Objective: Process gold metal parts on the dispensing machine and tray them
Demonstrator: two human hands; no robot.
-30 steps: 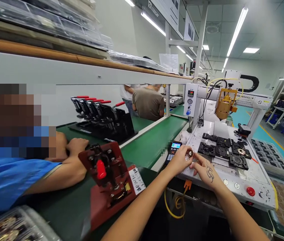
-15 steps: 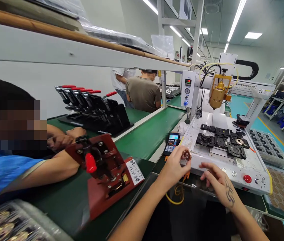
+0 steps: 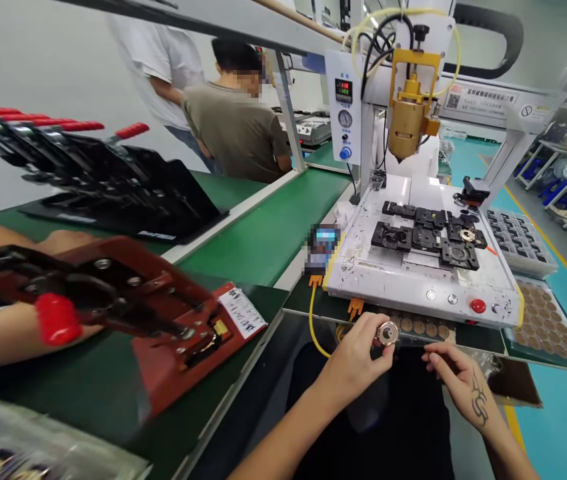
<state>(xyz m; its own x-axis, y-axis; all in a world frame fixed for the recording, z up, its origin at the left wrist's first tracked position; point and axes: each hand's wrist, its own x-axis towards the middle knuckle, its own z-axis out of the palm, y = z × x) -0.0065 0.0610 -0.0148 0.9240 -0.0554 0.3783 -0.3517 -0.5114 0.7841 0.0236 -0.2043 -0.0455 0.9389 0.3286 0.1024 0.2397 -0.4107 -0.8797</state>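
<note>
left hand (image 3: 356, 363) is pinching small round metal ring part (image 3: 388, 333) in fingertips (firm grip); right hand (image 3: 458, 380) is hovering loosely open, empty, just beside it.

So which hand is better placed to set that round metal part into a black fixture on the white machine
Left. The left hand already pinches the round metal part, just below the white machine. The right hand is empty, lower, fingers loosely spread.

Red digits, upper row seemingly "118", showed on small black display (image 3: 344, 89) near top edge of white control panel (image 3: 343, 107); lower row too small to read; printed strip (image 3: 481, 100) with square code ran along machine's crossbeam, characters illegible; white label (image 3: 242, 312) at right corner of red fixture (image 3: 163, 327) bore unreadable print.
</note>
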